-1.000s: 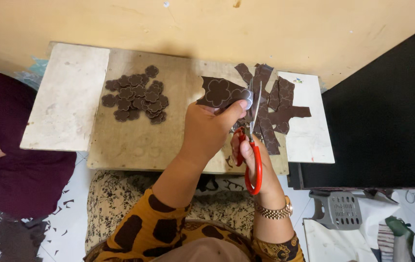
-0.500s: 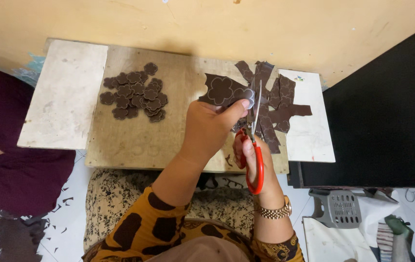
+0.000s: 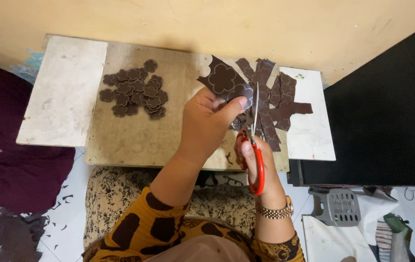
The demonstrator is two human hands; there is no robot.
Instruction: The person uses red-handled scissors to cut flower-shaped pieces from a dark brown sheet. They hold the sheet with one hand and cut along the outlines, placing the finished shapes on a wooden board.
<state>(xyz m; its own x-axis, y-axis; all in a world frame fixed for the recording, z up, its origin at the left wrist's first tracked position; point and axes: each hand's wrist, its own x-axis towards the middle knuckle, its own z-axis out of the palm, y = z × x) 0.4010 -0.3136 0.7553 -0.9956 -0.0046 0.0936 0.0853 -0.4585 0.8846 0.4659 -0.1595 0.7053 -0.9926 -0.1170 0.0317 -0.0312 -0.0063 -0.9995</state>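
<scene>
My left hand grips a dark brown sheet piece printed with a pale flower outline, holding it above the wooden board. My right hand holds red-handled scissors, blades pointing up against the right edge of that piece. A pile of cut brown flower shapes lies on the board to the left. Brown strips and offcuts lie behind the scissors on the right.
A white slab lies left of the board and another white slab to its right. A yellow wall is behind. A black panel stands at the right, a grey plastic stool below it. Purple cloth and scraps lie at left.
The brown piece has turned in my left hand, and the scissor blades have shifted slightly along its edge. Piles on the board are unmoved.
</scene>
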